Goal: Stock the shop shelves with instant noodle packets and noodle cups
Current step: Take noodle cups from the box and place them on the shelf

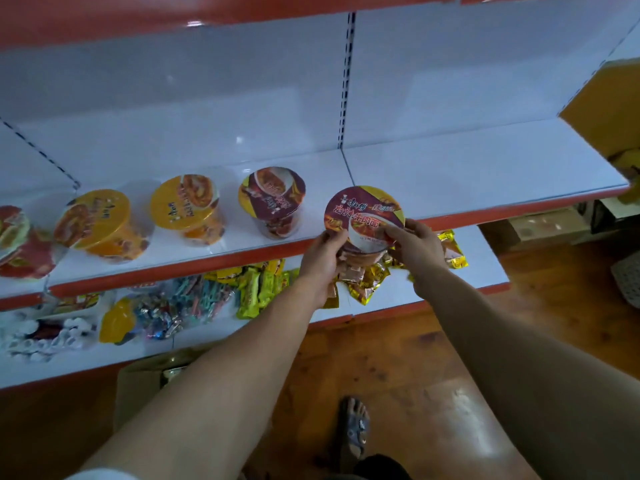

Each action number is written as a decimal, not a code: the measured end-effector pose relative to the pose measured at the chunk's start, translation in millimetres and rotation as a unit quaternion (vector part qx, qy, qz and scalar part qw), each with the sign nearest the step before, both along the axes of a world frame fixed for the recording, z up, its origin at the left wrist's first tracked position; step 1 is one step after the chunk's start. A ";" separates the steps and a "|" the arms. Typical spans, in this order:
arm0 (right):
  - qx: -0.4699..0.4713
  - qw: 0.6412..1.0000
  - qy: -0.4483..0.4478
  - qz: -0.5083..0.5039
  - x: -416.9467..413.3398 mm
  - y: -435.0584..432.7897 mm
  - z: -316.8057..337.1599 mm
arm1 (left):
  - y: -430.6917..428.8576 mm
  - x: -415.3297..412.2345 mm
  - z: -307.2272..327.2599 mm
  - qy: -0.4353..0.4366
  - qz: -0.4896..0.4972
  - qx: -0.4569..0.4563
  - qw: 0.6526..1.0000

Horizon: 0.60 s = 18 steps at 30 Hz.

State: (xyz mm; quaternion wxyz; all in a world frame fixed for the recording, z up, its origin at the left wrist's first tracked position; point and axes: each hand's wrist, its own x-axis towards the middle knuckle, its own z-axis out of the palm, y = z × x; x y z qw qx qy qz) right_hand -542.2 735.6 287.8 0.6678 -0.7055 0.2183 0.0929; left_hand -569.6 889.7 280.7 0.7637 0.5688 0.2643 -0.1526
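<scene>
I hold a purple-lidded noodle cup (364, 216) in both hands at the front edge of the white shelf (467, 174). My left hand (320, 265) grips its left side and underside. My right hand (415, 249) grips its right side, thumb on the lid. To its left on the same shelf stand another purple-lidded cup (273, 199), two yellow-lidded cups (185, 202) (95, 220), and red-lidded cups (17, 240) at the far left.
The shelf below (485, 271) carries yellow snack packets (259, 285), gold packets (450, 251), a bag of wrapped sweets (173, 306) and white cups (45, 334). A cardboard box (145, 382) stands on the wooden floor by my sandalled foot (355, 427). Boxes lie at right.
</scene>
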 end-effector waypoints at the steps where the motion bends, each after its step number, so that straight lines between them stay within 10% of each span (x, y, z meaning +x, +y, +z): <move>1: 0.006 1.000 -0.001 0.009 11.5 0.6 -0.9 | -1.3 11.9 -4.0 -0.001 0.017 0.004 1.000; 18: -0.074 0.994 -0.006 0.083 127.8 21.5 -39.0 | 6.5 107.9 -39.3 -0.016 0.078 -0.007 0.997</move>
